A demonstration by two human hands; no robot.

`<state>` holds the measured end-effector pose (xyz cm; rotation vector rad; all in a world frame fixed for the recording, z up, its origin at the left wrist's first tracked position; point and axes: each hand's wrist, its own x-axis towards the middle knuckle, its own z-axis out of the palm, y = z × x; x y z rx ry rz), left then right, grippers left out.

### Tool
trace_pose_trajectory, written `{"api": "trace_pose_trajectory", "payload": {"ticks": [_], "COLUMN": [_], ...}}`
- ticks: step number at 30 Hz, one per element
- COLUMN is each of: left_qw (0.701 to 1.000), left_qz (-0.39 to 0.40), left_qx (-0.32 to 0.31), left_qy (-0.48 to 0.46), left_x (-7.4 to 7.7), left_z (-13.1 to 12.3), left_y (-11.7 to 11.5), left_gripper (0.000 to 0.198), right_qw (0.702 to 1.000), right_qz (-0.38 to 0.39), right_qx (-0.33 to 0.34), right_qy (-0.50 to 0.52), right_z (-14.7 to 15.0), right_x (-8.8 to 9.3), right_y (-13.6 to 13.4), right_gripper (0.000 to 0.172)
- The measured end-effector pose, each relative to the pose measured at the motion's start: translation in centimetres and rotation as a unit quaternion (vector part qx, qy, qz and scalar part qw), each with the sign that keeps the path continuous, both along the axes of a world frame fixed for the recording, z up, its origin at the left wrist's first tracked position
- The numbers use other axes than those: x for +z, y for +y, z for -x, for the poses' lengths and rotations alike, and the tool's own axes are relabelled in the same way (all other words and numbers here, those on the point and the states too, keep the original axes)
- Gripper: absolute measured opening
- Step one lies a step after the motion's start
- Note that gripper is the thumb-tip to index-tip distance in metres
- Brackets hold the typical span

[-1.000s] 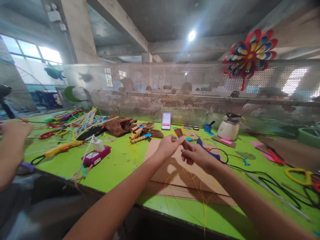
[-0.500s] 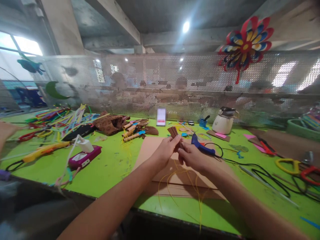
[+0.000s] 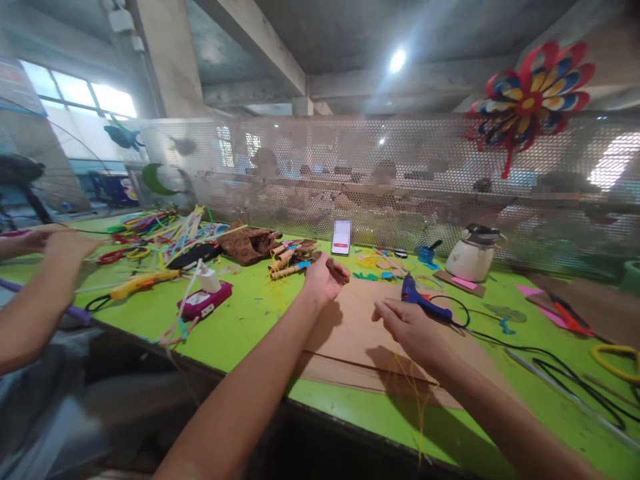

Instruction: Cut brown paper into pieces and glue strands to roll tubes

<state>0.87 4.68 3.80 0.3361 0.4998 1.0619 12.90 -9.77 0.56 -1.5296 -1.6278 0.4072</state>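
My left hand (image 3: 321, 281) is closed around a brown piece (image 3: 338, 271), which looked pleated a moment ago, above the cardboard. To its right, my right hand (image 3: 407, 325) is closed with thumb and fingertips pinched together. Thin yellow string (image 3: 417, 393) hangs below that hand toward the table's front edge. Both hands are over stacked tan cardboard sheets (image 3: 357, 327). Just beyond my right hand lies a blue glue gun (image 3: 425, 301). Behind my left hand are several small brown rolled bundles (image 3: 293, 260) with blue bits and yellow string.
A phone (image 3: 341, 237) stands upright at the back, beside a white kettle-like container (image 3: 471, 257) to the right. Left are a magenta power strip (image 3: 205, 300), a yellow glue gun (image 3: 145, 285) and colourful strips (image 3: 185, 227). Another person's arm (image 3: 40, 293) reaches in. Black cables (image 3: 565, 373) lie right.
My hands, together before, have parted: the left went up and left with the brown piece, the right moved right with the string. The view turned left, bringing more of another person's arms in.
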Motion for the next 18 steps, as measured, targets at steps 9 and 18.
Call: {"api": "trace_pose_trajectory", "payload": {"ticks": [9,18], "left_qw": [0.999,0.999], "left_qz": [0.046,0.038], "left_qx": [-0.01,0.013], "left_qy": [-0.009,-0.01], "left_x": [-1.1,-1.2], "left_z": [0.0,-0.2], "left_y": [-0.2,-0.4], "left_gripper": [0.032,0.028], "right_qw": [0.955,0.965], "right_qz": [-0.138,-0.186], "right_qx": [0.261,0.183], "right_qy": [0.038,-0.01], "right_z": [2.1,4.7], "right_x": [0.8,-1.2], "right_y": [-1.2,-2.7], "right_gripper": [0.02,0.021]}}
